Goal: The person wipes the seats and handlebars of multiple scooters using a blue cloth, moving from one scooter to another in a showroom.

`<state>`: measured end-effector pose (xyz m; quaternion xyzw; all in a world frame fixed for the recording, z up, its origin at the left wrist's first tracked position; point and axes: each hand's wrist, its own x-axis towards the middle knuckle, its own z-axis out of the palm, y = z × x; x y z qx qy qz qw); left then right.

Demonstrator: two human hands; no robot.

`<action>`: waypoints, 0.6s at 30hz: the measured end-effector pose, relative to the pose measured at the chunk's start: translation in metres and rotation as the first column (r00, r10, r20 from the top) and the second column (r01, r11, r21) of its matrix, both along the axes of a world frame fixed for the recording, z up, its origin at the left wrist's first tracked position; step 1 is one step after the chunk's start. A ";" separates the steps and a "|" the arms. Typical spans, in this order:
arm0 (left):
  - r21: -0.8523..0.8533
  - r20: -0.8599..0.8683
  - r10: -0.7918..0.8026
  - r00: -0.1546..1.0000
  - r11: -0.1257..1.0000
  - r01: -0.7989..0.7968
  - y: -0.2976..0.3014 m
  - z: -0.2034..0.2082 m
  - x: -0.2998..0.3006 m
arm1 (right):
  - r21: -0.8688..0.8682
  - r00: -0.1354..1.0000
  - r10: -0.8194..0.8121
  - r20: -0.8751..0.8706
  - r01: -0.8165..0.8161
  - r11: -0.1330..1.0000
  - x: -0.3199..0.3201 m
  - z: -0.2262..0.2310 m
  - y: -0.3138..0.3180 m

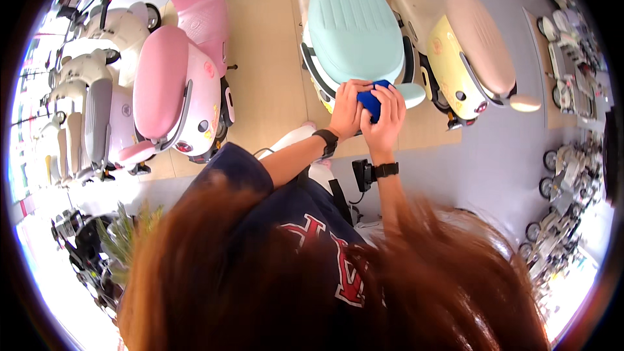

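Left grip (pixel 348 105), right grip (pixel 385 117): we clasp one bunched royal-blue cloth (pixel 370 103); a slackened hold could drop it.

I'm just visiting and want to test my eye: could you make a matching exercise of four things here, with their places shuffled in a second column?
Things
1. Blue, soft-looking cloth-like item
2. Mint-green, ribbed, padded scooter seat
3. Pink, rounded, padded scooter seat
4. Tan, ribbed, padded scooter seat

Places
A. On the yellow, rounded scooter at the right
B. Just beyond the person's hands
C. Between the left hand and the right hand
D. On the pink-and-white, rounded scooter at the left

Pairs: 1-C, 2-B, 3-D, 4-A
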<state>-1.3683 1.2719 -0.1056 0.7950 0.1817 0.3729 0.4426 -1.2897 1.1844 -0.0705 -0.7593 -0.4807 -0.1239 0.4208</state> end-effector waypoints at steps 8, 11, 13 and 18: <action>0.084 0.078 -0.024 0.997 0.996 0.017 -0.001 -0.008 0.004 | 0.153 0.997 -0.042 0.059 0.033 0.988 -0.001 -0.012 0.000; 0.095 0.092 -0.038 0.995 0.995 0.030 -0.001 -0.005 0.004 | 0.180 0.998 -0.018 0.053 0.008 0.984 0.000 -0.008 0.001; 0.087 0.113 -0.059 0.992 0.995 0.049 -0.002 -0.003 0.006 | 0.180 0.997 -0.051 0.062 0.039 0.983 -0.002 -0.006 -0.001; 0.021 0.096 -0.105 0.990 0.994 0.104 -0.005 0.001 -0.004 | 0.088 0.998 -0.067 -0.005 0.067 0.994 -0.021 -0.005 -0.011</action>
